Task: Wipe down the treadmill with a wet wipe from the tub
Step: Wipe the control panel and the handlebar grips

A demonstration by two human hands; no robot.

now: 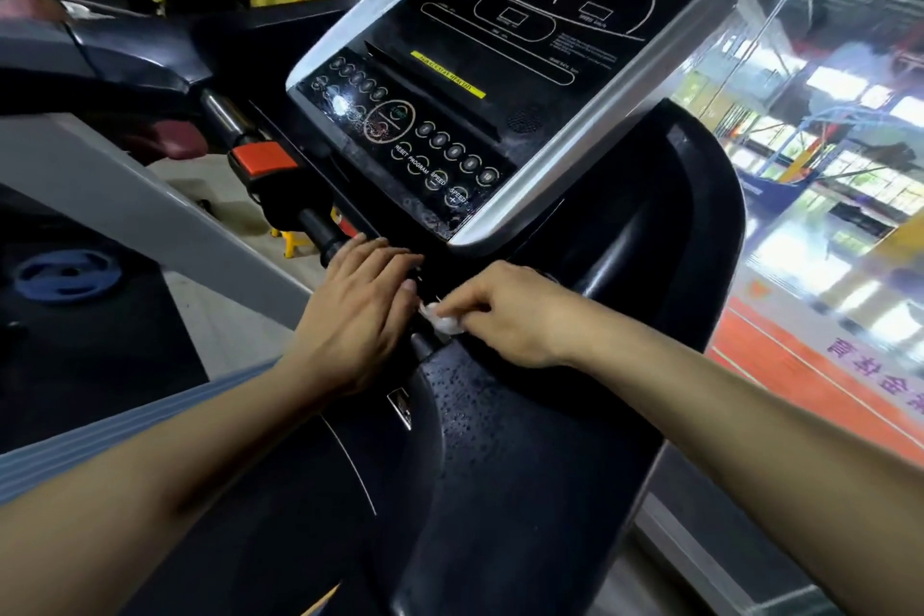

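Now your right hand (505, 313) reaches in from the lower right with the forearm stretched long, knuckles up, fingers curled round a crumpled white wet wipe (442, 319); the wad peeks out at your fingertips, pressed on the black plastic of the treadmill (500, 440) just below the console panel (500, 80); it is too bunched to show a long axis, though its free edge pokes toward your other hand. Your left hand (362, 310) lies flat and relaxed just beside it, palm down, fingers straight and together, pointing up toward the panel's lower edge; its fingertips rest on the housing near the end of the black handlebar (320, 230); it holds nothing. Droplets bead on the dark cover beneath your right wrist; beyond your left hand an orange clip (262, 158) sits on the bar.
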